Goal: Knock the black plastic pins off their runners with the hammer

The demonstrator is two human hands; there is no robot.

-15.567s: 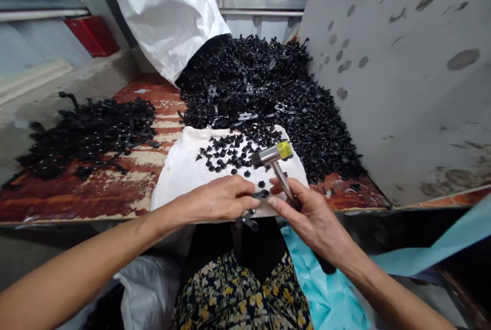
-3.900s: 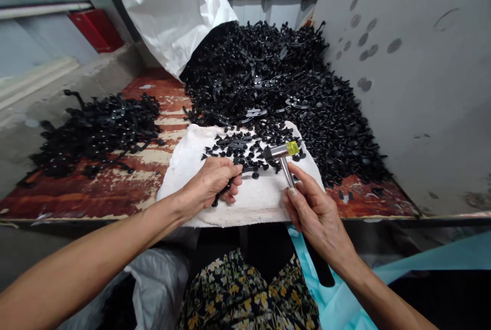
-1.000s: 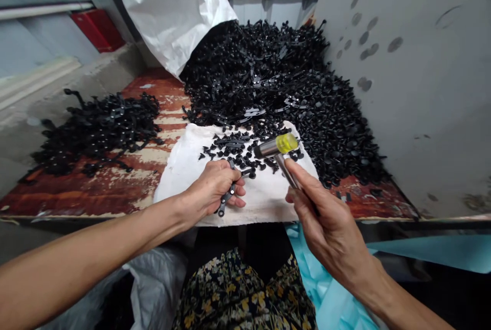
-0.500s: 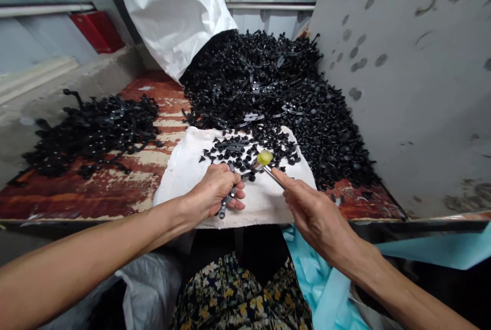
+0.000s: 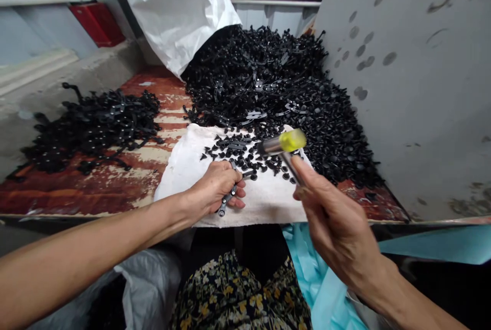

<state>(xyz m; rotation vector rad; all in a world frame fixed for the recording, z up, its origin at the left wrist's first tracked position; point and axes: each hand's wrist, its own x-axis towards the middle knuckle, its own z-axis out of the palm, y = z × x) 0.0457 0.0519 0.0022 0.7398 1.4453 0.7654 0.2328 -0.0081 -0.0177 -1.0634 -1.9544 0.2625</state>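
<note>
Closed around a dark jointed strip (image 5: 229, 196), my left hand (image 5: 218, 187) rests over the white cloth (image 5: 174, 181). The strip has silver rivets, and a black piece reaches from it toward the right. My right hand (image 5: 330, 207) grips the metal handle of a small hammer (image 5: 276, 145) with a yellow-green face. The hammer head is raised and blurred, up and to the right of my left hand. Small black studs (image 5: 263, 166) lie scattered on the cloth beyond my hands, with a few flat dark links (image 5: 236, 146) among them.
A large heap of black parts (image 5: 261, 79) rises behind the cloth, partly under a white sack (image 5: 176, 7). A smaller pile (image 5: 99, 125) sits at left on the worn red tabletop (image 5: 69, 187). A grey board (image 5: 414, 89) stands at right, and a red box (image 5: 97, 23) at back left.
My right hand has lifted the hammer up and to the right, away from the strip. My left hand has stayed nearly still with the strip in it.
</note>
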